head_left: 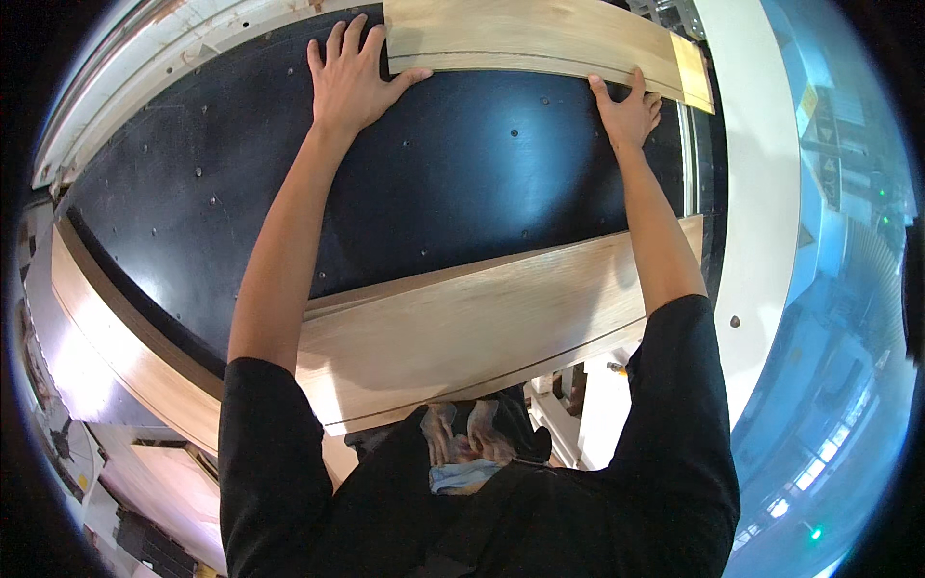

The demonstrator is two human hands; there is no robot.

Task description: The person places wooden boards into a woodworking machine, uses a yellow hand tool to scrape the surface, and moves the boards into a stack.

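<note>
A long pale wooden board (pixel 520 34) lies across the far part of a black work surface (pixel 462 154). At its left end, my left hand (pixel 352 82) rests on the surface with fingers spread, and its thumb reaches along the board's near edge. Toward the right end of that board is my right hand (pixel 626 114); its thumb and index finger are apart and meet the near edge, while the other fingers bend to the side. Neither hand is wrapped around the board. Closer to me, another wide wooden board (pixel 482 328) with a dark line along its near edge lies under my right forearm.
More long wooden boards (pixel 135 337) lie at the left edge of the black surface. A white machine panel (pixel 761 193) borders the right side, with a translucent blue screen (pixel 838 318) beyond it. A metal rail (pixel 688 159) runs near the right edge.
</note>
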